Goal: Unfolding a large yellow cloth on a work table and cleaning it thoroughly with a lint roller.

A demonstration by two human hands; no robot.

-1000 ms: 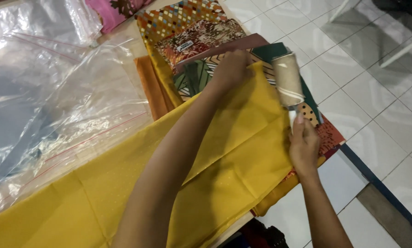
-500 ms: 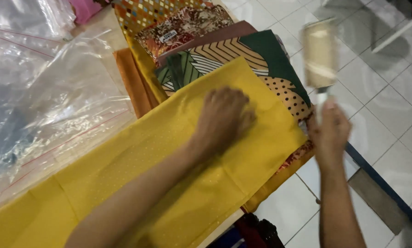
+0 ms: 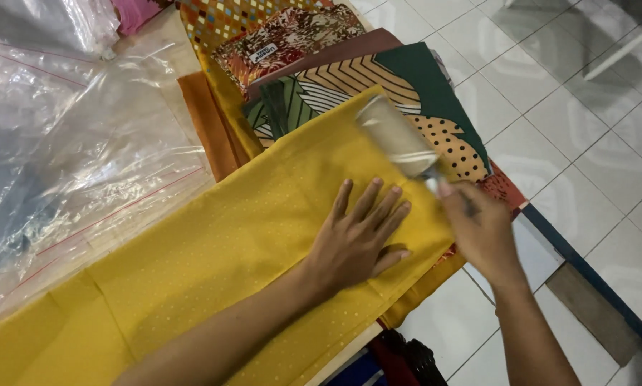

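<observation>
A long yellow cloth (image 3: 213, 257) lies folded across the table, running from lower left to the middle. My left hand (image 3: 360, 239) rests flat on it, fingers spread, near its right end. My right hand (image 3: 482, 229) grips the handle of a lint roller (image 3: 392, 136), whose pale cylinder lies on the far corner of the yellow cloth, blurred by motion. Beyond the roller a green and yellow leaf-patterned cloth (image 3: 378, 78) shows under the yellow one.
Clear plastic bags (image 3: 70, 150) cover the left of the table. More folded patterned fabrics (image 3: 285, 36) are stacked at the top, with an orange cloth (image 3: 206, 121) beside them. The table edge (image 3: 571, 257) runs on the right above a white tiled floor (image 3: 550, 78).
My left hand slid down toward me along the yellow cloth and spread flat. My right hand brought the lint roller down from the air onto the cloth's far corner.
</observation>
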